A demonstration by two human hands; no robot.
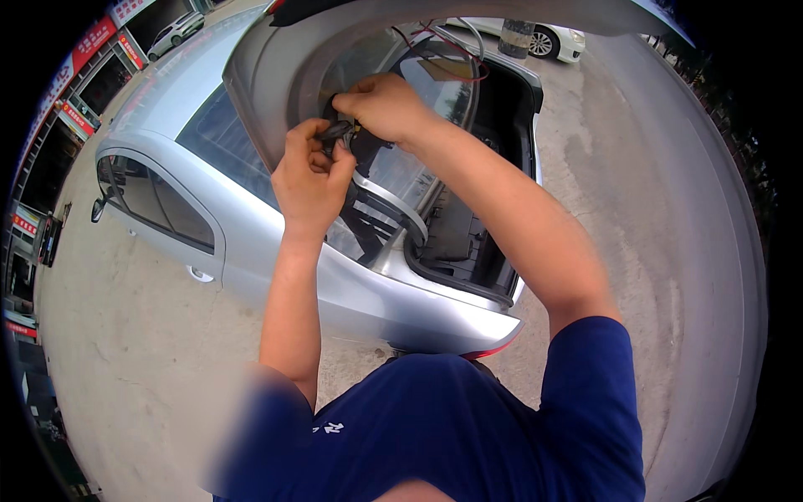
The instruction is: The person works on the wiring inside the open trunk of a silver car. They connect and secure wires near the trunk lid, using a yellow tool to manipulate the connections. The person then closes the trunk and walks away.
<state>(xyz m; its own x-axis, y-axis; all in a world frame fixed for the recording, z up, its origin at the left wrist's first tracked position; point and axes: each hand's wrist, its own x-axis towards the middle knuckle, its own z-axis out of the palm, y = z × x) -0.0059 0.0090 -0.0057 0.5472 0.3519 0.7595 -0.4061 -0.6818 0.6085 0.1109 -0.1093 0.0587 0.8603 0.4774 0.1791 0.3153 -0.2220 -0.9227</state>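
Observation:
My left hand [311, 171] is closed, thumb and fingers pinching a small black rubber-looking piece [339, 130] at the underside of the raised trunk lid [266, 79]. Just above and to the right, my right hand [386, 107] is also closed, its fingertips curled in close to the same spot. What those fingertips grip is hidden behind the hand. A tiny yellow bit shows between the two hands. Below them the silver hinge arm [393, 203] curves down into the open trunk [447, 238] of a silver car.
Loose red and dark wires [456, 77] hang at the lid's far side. The car's rear window [230, 138] lies left of my hands. Behind the trunk stand a striped post [516, 38] and a white car [569, 42]. Shopfronts line the far left.

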